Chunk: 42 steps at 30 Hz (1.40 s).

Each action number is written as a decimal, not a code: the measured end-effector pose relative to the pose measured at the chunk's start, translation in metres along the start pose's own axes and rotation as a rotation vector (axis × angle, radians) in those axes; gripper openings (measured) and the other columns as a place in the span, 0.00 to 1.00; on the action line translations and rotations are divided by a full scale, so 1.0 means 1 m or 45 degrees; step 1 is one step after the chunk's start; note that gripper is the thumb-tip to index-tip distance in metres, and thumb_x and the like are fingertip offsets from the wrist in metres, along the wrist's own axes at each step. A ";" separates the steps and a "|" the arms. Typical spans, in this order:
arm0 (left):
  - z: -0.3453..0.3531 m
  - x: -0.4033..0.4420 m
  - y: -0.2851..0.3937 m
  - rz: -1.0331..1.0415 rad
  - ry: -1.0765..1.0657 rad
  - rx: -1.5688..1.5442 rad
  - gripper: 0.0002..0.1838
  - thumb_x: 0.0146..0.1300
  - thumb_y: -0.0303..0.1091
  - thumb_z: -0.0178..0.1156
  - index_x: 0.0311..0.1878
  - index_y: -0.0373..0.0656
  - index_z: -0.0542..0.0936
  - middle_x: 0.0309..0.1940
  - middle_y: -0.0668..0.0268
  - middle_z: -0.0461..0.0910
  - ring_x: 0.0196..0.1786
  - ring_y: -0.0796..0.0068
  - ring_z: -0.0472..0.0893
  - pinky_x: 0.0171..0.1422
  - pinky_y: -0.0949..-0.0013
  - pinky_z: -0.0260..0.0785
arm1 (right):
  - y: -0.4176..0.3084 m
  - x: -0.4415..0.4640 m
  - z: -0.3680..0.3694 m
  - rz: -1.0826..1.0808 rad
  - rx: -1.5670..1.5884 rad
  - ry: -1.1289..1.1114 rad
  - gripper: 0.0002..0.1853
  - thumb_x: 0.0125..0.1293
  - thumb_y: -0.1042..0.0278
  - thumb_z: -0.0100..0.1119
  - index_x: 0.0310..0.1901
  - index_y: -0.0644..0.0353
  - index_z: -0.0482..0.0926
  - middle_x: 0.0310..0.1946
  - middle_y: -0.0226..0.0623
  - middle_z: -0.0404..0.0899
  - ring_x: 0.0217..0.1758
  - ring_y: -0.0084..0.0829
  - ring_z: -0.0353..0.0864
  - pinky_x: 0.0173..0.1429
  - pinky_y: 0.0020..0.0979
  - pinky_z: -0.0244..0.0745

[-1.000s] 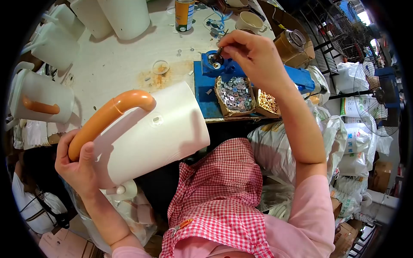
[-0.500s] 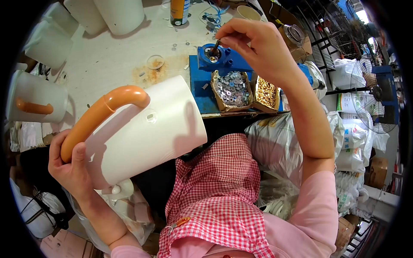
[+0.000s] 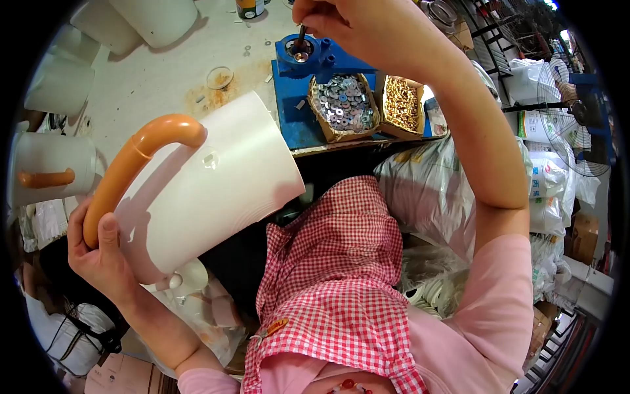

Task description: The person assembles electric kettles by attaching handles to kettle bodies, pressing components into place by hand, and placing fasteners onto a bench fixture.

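My left hand (image 3: 102, 253) is wrapped round the lower end of an orange handle (image 3: 141, 146) on a large white plastic container (image 3: 223, 177), which lies tilted on its side above my lap. At the top of the view my right hand (image 3: 328, 20) pinches a thin dark rod (image 3: 301, 36). The rod's lower end is in the round opening of a blue metal fixture (image 3: 289, 62), beside a small shiny piece (image 3: 301, 57). Just below the fixture are a box of metal washers (image 3: 341, 104) and a box of brass-coloured fasteners (image 3: 401, 105).
More white containers (image 3: 157, 20) stand at the back left, and one with an orange handle (image 3: 49, 172) is at the left edge. A clear ring (image 3: 219, 77) lies on the table (image 3: 157, 79). White sacks (image 3: 430, 190) are at the right, with a fan (image 3: 567, 108) beyond.
The view has shifted, so the table and fixture appear higher. My right hand still pinches the dark rod over the fixture. My left hand keeps its hold on the handle.
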<state>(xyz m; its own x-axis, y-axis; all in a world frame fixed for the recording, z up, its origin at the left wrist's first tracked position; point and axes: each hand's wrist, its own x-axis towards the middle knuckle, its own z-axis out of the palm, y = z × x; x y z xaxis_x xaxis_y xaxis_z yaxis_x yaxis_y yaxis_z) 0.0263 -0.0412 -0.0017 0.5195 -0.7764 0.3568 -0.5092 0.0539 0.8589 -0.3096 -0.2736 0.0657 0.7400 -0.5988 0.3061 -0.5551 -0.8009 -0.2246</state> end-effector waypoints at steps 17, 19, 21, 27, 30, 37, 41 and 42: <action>-0.006 -0.004 0.005 -0.036 -0.092 0.018 0.20 0.62 0.39 0.76 0.48 0.34 0.81 0.41 0.69 0.81 0.42 0.80 0.77 0.52 0.78 0.68 | 0.020 -0.004 0.018 0.132 0.561 -0.076 0.07 0.71 0.75 0.61 0.47 0.68 0.82 0.32 0.35 0.84 0.37 0.22 0.84 0.47 0.25 0.80; -0.005 -0.002 0.003 -0.021 -0.066 0.034 0.21 0.62 0.39 0.76 0.48 0.34 0.81 0.40 0.69 0.81 0.42 0.81 0.76 0.50 0.78 0.68 | 0.020 -0.005 0.021 0.126 0.587 -0.071 0.08 0.71 0.74 0.62 0.47 0.68 0.82 0.32 0.35 0.84 0.38 0.21 0.84 0.46 0.23 0.80; -0.004 0.000 0.003 -0.002 -0.045 0.051 0.20 0.62 0.39 0.76 0.48 0.34 0.81 0.39 0.70 0.81 0.40 0.82 0.75 0.47 0.79 0.67 | 0.019 -0.008 0.021 0.138 0.611 -0.072 0.09 0.71 0.72 0.63 0.47 0.68 0.82 0.32 0.34 0.84 0.38 0.20 0.84 0.46 0.21 0.79; -0.007 -0.002 0.001 -0.091 0.014 0.012 0.19 0.65 0.40 0.73 0.50 0.34 0.82 0.30 0.75 0.75 0.30 0.87 0.69 0.34 0.82 0.58 | 0.004 -0.083 0.027 0.499 0.909 0.138 0.07 0.67 0.69 0.66 0.38 0.65 0.85 0.26 0.32 0.83 0.32 0.21 0.83 0.38 0.29 0.78; -0.010 -0.003 -0.004 -0.088 0.044 0.005 0.20 0.66 0.41 0.72 0.51 0.35 0.81 0.27 0.76 0.74 0.27 0.89 0.67 0.31 0.83 0.53 | 0.021 -0.126 0.080 0.642 0.587 -0.075 0.08 0.63 0.66 0.67 0.39 0.61 0.86 0.30 0.38 0.85 0.33 0.32 0.85 0.41 0.32 0.79; -0.008 -0.006 -0.001 -0.060 0.076 0.077 0.24 0.64 0.46 0.74 0.53 0.36 0.82 0.28 0.75 0.75 0.27 0.89 0.69 0.30 0.83 0.54 | 0.036 -0.132 0.130 0.438 -0.004 -0.038 0.07 0.60 0.64 0.67 0.37 0.56 0.86 0.37 0.36 0.86 0.47 0.42 0.84 0.53 0.41 0.79; -0.012 -0.006 -0.005 -0.054 0.067 0.033 0.26 0.62 0.48 0.75 0.52 0.37 0.82 0.29 0.75 0.76 0.27 0.89 0.68 0.30 0.83 0.54 | 0.038 -0.137 0.129 0.499 0.192 0.049 0.05 0.59 0.67 0.67 0.36 0.57 0.85 0.36 0.37 0.85 0.45 0.43 0.83 0.52 0.41 0.78; -0.013 -0.004 -0.007 -0.050 0.054 0.007 0.26 0.62 0.48 0.75 0.52 0.37 0.82 0.29 0.76 0.76 0.27 0.90 0.68 0.30 0.84 0.54 | 0.038 -0.138 0.126 0.553 0.268 0.065 0.05 0.59 0.68 0.67 0.36 0.57 0.85 0.36 0.37 0.86 0.45 0.43 0.84 0.52 0.41 0.78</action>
<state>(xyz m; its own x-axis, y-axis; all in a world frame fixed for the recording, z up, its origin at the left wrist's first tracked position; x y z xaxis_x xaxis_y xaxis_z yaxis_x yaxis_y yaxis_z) 0.0362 -0.0302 -0.0041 0.5675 -0.7506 0.3384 -0.4917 0.0208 0.8705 -0.3850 -0.2224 -0.1018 0.4346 -0.8811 0.1864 -0.7159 -0.4636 -0.5221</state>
